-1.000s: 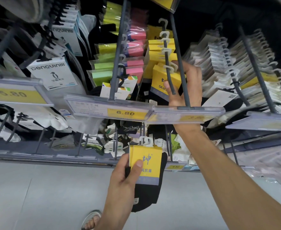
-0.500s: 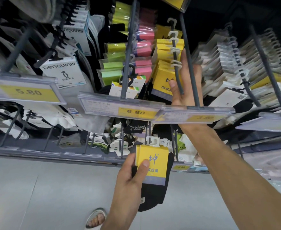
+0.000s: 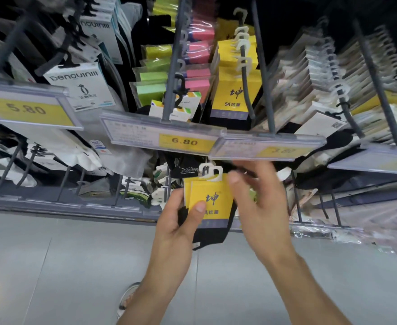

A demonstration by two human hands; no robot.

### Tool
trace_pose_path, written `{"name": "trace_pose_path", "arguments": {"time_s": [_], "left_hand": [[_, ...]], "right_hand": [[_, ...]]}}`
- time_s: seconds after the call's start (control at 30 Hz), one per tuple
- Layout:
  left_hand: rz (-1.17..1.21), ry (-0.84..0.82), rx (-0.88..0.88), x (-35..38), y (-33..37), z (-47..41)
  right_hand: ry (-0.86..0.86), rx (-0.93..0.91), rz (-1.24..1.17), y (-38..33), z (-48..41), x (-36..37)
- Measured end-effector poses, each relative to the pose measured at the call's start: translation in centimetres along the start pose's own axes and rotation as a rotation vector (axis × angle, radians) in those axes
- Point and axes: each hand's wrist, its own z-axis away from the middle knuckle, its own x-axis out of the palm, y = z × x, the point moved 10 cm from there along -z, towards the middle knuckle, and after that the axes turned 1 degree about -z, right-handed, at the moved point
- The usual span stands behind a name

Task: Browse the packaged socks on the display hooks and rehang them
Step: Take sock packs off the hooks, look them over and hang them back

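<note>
The left hand point(image 3: 178, 221) holds the yellow sock pack point(image 3: 212, 198) in a pinching grip, with the thumb flat on the card's front and the fingers behind. A second card edge and a doubled white hanger tab point(image 3: 210, 171) suggest two packs are held together. The pack is off the rack, just below the front edge of the price strip point(image 3: 184, 141). The right hand point(image 3: 260, 207) is blurred beside the pack's right edge with its fingers loosely curled. I cannot tell whether its grip holds anything.

If there are two packs, the rear one could slide out of that pinch and fall to the floor point(image 3: 75, 266). In rehanging, the tab could miss the tip of the display hook point(image 3: 249, 102). That tip ends close behind the price strips, so the card may snag on them. The hung yellow packs point(image 3: 230, 99) already crowd that hook. Pink and green packs point(image 3: 197, 50) press in on its left, and pale packs point(image 3: 310, 73) on its right.
</note>
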Motion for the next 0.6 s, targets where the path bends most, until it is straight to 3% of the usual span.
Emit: {"name": "trace_pose_path", "arguments": {"time_s": [0.1, 0.27, 0.33, 0.5, 0.6], "left_hand": [[-0.047, -0.015, 0.040, 0.4, 0.4, -0.2], [-0.107, -0.034, 0.080, 1.2, 1.0, -0.5], [-0.138, -0.060, 0.090, 1.7, 1.5, -0.9], [-0.262, -0.129, 0.129, 3.1, 2.7, -2.4], [-0.347, -0.122, 0.127, 3.1, 2.8, -2.8]], "right_hand": [[-0.183, 0.177, -0.123, 2.4, 2.3, 1.8], [-0.207, 0.185, -0.227, 1.9, 1.6, 1.5], [-0.171, 0.154, -0.218, 1.4, 0.7, 0.8], [0.101, 0.029, -0.197, -0.1, -2.8, -3.4], [0.130, -0.068, -0.131, -1.4, -5.7, -3.7]]}}
